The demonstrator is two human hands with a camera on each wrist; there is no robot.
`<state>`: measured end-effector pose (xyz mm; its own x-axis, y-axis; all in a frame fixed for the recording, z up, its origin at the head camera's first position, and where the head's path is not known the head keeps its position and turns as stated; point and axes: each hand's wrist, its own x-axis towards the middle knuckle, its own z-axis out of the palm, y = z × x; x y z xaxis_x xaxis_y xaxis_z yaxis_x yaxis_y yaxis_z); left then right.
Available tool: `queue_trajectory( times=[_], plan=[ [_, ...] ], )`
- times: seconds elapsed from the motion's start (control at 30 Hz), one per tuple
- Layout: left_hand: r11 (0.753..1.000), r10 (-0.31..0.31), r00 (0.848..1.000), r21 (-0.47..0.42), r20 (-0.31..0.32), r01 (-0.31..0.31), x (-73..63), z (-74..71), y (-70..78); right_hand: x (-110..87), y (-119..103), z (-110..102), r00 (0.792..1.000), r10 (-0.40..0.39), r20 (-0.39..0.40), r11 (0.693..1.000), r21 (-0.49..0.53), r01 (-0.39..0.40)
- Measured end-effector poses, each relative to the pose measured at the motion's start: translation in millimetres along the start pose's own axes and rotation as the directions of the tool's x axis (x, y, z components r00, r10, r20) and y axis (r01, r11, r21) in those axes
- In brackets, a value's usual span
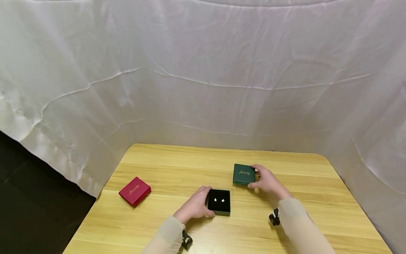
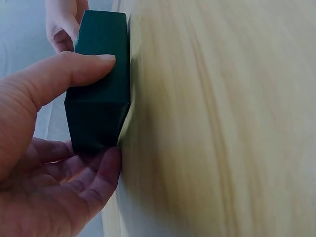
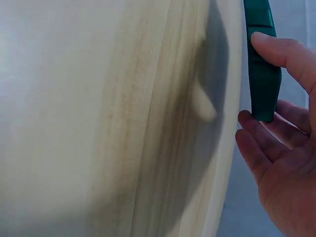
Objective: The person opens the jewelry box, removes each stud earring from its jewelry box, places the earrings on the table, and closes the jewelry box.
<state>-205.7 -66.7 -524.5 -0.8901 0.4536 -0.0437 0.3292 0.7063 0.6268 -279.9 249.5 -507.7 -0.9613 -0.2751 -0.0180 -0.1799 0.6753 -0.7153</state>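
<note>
Gripping open box (image 1: 222,213) in left hand (image 1: 197,204) | pinching green lid (image 1: 243,174) in right hand (image 1: 268,181) | held far-right of box, apart

earrings (image 1: 223,200) in open box (image 1: 222,213) | lid (image 1: 243,174) right | closed box (image 1: 134,191) left, on table (image 1: 177,162)

A wood-grained, light yellow bench (image 1: 177,158) with rounded far corners is shown. An open box (image 1: 219,202), dark-walled and lined in black, is borne on its surface; well to the left of the open box, a red box (image 1: 135,191) lettered "Jewelry" is laid askew.
</note>
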Motion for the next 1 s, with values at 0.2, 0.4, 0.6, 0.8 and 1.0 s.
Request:
queue_trajectory(
  times=[0.2, 0.4, 0.6, 0.8, 1.0],
  plan=[
    [1.0, -0.003, 1.0, -0.002, 0.005, 0.003, 0.3, -0.1, 3.7, 13.3, 9, 1, 1.0, 0.017, 0.007, 1.0, -0.023, -0.016],
    [1.0, -0.005, 1.0, 0.001, 0.006, 0.005, 1.6, -0.3, 5.9, 21.7, 10, 1, 0.997, 0.064, 0.044, 0.998, -0.021, -0.063],
    [1.0, -0.006, 1.0, 0.007, 0.011, 0.006, 1.6, -0.9, 4.5, 31.0, 7, 3, 0.993, 0.084, 0.079, 0.996, -0.035, -0.081],
    [1.0, -0.011, 1.0, 0.011, 0.01, 0.011, 1.8, -1.5, 3.6, 39.2, 4, 5, 0.995, 0.071, 0.063, 0.992, -0.107, -0.063],
    [1.0, -0.015, 1.0, 0.013, 0.01, 0.015, 1.4, -3.2, 3.7, 44.0, 2, 6, 0.998, 0.042, 0.046, 0.988, -0.153, -0.035]
  ],
)
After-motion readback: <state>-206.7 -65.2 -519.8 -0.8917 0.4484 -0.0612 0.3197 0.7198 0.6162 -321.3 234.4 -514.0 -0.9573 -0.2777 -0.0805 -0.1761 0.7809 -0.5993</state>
